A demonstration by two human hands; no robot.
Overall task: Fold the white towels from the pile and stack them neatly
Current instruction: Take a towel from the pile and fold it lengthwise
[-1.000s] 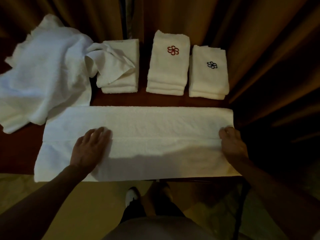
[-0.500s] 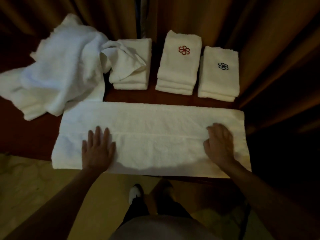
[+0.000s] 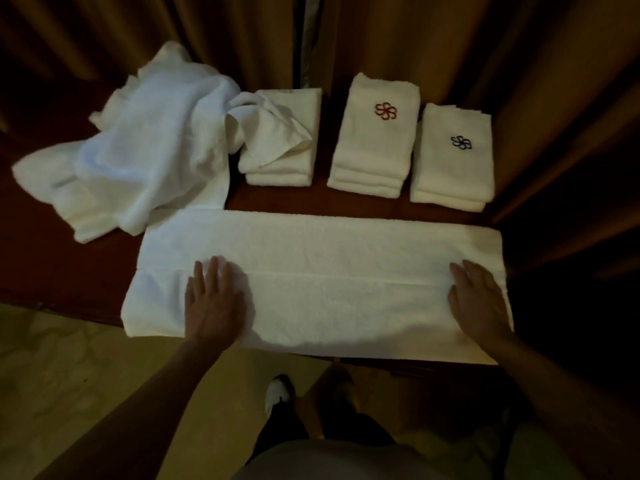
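A long white towel (image 3: 329,268), folded lengthwise into a band, lies across the front of the dark red table (image 3: 69,271). My left hand (image 3: 214,299) rests flat on its left part, fingers apart. My right hand (image 3: 479,299) lies flat near its right end. A loose pile of white towels (image 3: 138,161) sits at the back left. Three folded stacks stand behind the band: a plain one (image 3: 280,168) with a loose towel corner draped on it, one with a red emblem (image 3: 375,140), one with a dark emblem (image 3: 453,157).
Brown curtains (image 3: 450,39) hang right behind the table. The table's front edge runs under the towel, with pale floor (image 3: 69,393) below it. My shoe (image 3: 278,393) and legs show beneath.
My left hand has flattened with its fingers spread on the towel. My right hand slid inward from the right end, then back toward it. The view shifted left.
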